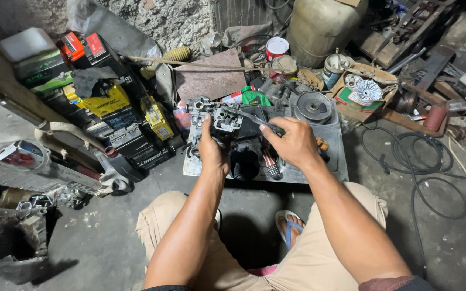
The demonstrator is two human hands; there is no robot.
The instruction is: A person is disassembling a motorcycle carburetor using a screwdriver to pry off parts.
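Gripping a carburetor (pixel 219 116), the hands hide its lower body.

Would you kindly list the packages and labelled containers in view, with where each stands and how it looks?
Battery stack: left wall, boxy, black, with yellow, red and green labels.
White box: top left, on the stack.
Cardboard box: upper right, brown with a green panel, holding a silvery part.
Tin: top centre, round, red-and-white label.
Green packet: behind the metal part in the left hand.

Rough plastered wall (pixel 157 21) behind; stained grey concrete floor (pixel 98 237); dim, shadowed light.
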